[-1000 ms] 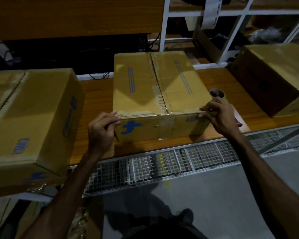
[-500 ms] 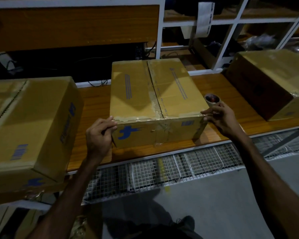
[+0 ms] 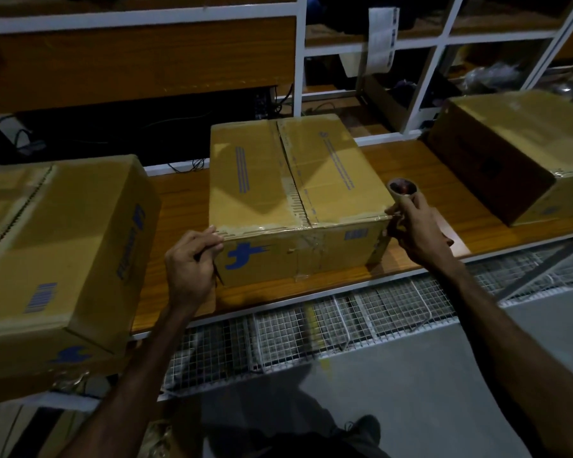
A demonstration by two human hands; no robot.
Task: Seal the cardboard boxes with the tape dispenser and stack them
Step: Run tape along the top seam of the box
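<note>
Dim packing bay, long orange-brown wooden bench (image 3: 420,166) before white shelving. Right hand (image 3: 419,231) curled around a nearly spent cardboard-cored tape roll (image 3: 402,190), open end facing up, pressed at the near right top corner of the middle brown cardboard box (image 3: 278,180). Left hand (image 3: 191,264) curled against the near left corner. Flaps shut, contents hidden; taped centre seam running away from the person. Two more shut cardboard boxes flanking: left box (image 3: 63,239), right box (image 3: 510,147).

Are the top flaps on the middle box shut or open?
Shut: both flaps of the middle box lie flat, meeting at a taped centre seam.
</note>
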